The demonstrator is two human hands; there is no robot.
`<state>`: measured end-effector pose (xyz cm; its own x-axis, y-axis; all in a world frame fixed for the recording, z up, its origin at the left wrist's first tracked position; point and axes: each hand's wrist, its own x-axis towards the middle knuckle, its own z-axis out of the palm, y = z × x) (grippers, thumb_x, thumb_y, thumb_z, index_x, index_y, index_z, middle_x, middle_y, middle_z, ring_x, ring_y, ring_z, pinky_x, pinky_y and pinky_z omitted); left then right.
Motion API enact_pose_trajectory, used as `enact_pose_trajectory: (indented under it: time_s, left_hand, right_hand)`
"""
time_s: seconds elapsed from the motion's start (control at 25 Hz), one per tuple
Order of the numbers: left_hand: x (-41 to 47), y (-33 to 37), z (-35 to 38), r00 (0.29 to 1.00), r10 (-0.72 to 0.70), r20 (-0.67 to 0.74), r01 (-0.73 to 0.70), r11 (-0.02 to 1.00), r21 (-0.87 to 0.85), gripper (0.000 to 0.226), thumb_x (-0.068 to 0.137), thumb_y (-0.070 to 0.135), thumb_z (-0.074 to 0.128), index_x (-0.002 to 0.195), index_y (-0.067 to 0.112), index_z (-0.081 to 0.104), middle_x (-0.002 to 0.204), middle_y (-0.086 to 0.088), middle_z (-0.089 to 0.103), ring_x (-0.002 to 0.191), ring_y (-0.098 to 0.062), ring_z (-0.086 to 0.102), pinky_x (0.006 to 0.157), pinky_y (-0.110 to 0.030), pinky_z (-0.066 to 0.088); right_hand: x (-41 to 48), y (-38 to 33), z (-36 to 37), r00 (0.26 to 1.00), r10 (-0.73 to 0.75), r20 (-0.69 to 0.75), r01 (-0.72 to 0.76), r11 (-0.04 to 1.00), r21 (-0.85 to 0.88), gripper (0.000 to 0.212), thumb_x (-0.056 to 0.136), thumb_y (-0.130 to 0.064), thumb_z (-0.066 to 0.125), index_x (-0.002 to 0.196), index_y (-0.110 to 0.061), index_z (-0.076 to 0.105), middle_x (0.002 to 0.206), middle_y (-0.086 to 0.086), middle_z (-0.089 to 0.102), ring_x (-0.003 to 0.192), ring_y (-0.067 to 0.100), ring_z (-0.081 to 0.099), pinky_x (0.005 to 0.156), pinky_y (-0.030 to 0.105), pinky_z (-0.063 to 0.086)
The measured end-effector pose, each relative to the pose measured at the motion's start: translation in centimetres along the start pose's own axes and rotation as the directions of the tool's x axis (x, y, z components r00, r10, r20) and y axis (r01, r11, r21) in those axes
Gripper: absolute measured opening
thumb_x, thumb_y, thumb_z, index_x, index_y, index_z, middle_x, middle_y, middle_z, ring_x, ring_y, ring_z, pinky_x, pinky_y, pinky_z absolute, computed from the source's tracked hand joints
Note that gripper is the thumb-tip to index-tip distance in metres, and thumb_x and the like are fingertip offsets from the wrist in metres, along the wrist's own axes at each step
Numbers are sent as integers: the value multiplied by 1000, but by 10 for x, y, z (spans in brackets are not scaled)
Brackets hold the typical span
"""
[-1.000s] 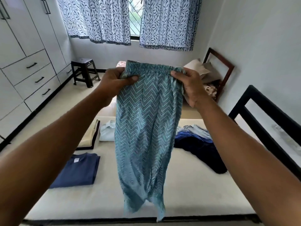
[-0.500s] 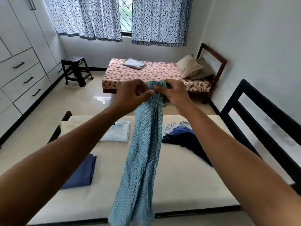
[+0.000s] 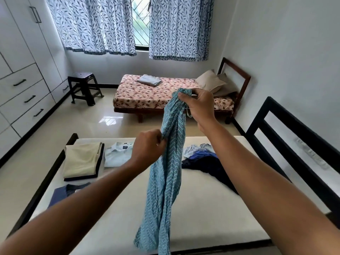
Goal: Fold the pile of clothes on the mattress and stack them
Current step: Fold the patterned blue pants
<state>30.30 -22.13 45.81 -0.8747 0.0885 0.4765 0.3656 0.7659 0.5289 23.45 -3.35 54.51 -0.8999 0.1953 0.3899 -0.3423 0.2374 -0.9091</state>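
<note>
1. One garment is in the air: teal zigzag-print trousers (image 3: 165, 172), gathered into a long loose rope that hangs from the hands over the mattress (image 3: 202, 214).
2. The right hand (image 3: 200, 105) is clamped round the bunched waistband at the top. The left hand (image 3: 147, 150), lower and nearer the body, pinches a side edge of the cloth. The hands are apart, one above the other.
3. The cloth looks thin, light and limp. It will likely droop, twist and slide rather than hold a crease, so it wants support along its length.
4. The best holds, I judge, are the elastic waistband, thicker and easier to grip, and the side seams or hems, to bring the legs flat together.
5. Below the right hand, on the mattress, lies the unfolded heap (image 3: 204, 161) of blue and dark clothes.
6. Left of the left hand lie a folded beige piece (image 3: 82, 159) and a pale blue shirt (image 3: 117, 153). By the left forearm sits a folded navy T-shirt (image 3: 62, 194).
</note>
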Motion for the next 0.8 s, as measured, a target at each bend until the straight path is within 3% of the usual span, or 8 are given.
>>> enact_pose_trajectory:
  time_s: [0.08,0.2,0.28,0.44,0.52,0.6,0.68,0.8]
  left_hand:
    - [-13,10,-1,988,110,-105,-109,994,17,29,90,30,69,67,18,56,59,4,56,48,-18,50,47,-33,42]
    - [-21,23,6,941,298,160,-278,951,-134,24,89,44,71,88,21,67,77,7,71,63,-12,65,60,-35,55]
    - [-16,18,8,953,174,246,-135,977,-168,36,88,58,65,96,23,72,83,7,76,70,-11,71,66,-37,60]
    - [2,-17,-23,966,-253,-49,186,814,-550,32,101,33,64,77,14,72,65,-7,71,54,-19,68,58,-42,59]
    - [13,-41,-44,940,-324,-109,208,796,-568,22,94,39,71,94,16,70,82,-9,75,70,-19,72,67,-46,61]
    - [24,-50,-58,962,-265,72,257,774,-579,71,73,60,81,131,28,56,122,-6,69,108,-19,67,89,-42,58]
    - [32,-44,-62,930,-115,348,323,703,-633,99,67,55,86,150,31,39,142,-6,59,126,-21,59,98,-38,51]
    - [34,-20,-60,849,86,521,333,680,-654,57,86,14,79,139,9,56,131,-12,69,119,-29,67,99,-48,55]
  right_hand:
    - [2,-1,-2,999,-17,-31,16,999,-36,25,82,-32,86,95,-11,80,86,0,80,77,16,77,66,33,61]
    - [5,-5,1,999,16,43,-17,1000,18,22,84,-27,85,97,-10,79,91,1,80,81,15,75,70,32,59]
    - [3,-10,4,992,16,124,-27,995,92,15,88,-19,81,99,-10,77,92,1,80,82,12,73,73,29,58]
    - [4,-23,-11,952,87,292,-176,940,291,5,97,-14,70,98,-9,72,87,4,76,76,15,70,71,27,56]
    - [8,-30,-23,871,184,456,-373,852,367,14,99,-19,66,103,-6,72,93,11,76,81,22,72,79,33,60]
    - [13,-31,-33,794,196,576,-433,847,308,21,101,-22,63,110,-4,71,101,15,74,90,27,71,89,39,59]
    - [14,-28,-35,762,170,625,-412,872,265,19,103,-19,60,109,-3,70,100,14,74,89,25,71,89,37,60]
    - [12,-19,-37,763,171,624,-402,881,250,19,103,-17,60,110,-1,68,100,15,74,89,25,72,86,36,60]
